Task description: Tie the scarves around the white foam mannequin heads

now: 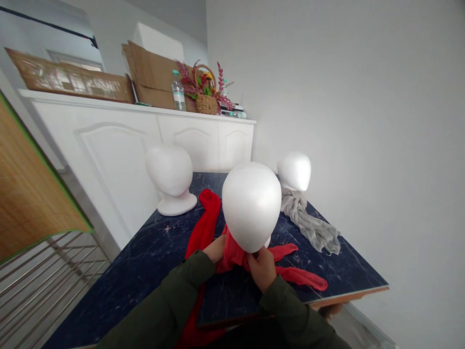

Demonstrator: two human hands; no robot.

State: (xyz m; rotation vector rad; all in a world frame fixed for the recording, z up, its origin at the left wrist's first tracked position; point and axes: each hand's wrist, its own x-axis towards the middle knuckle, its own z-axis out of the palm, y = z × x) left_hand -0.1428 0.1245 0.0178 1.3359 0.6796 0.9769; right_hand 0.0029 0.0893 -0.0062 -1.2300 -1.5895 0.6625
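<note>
A white foam mannequin head stands in the middle of the dark blue marble-patterned table top, directly in front of me. My left hand and my right hand are at its base, both gripping a red scarf gathered around its neck. Long red ends trail over the table on both sides. Behind it, a second foam head has a grey scarf bunched below it, and a third foam head stands bare on its own base.
A white cabinet runs along the far side, topped by cardboard sheets, a water bottle and a wicker basket of artificial flowers. A metal rack stands at the lower left. A white wall rises on the right.
</note>
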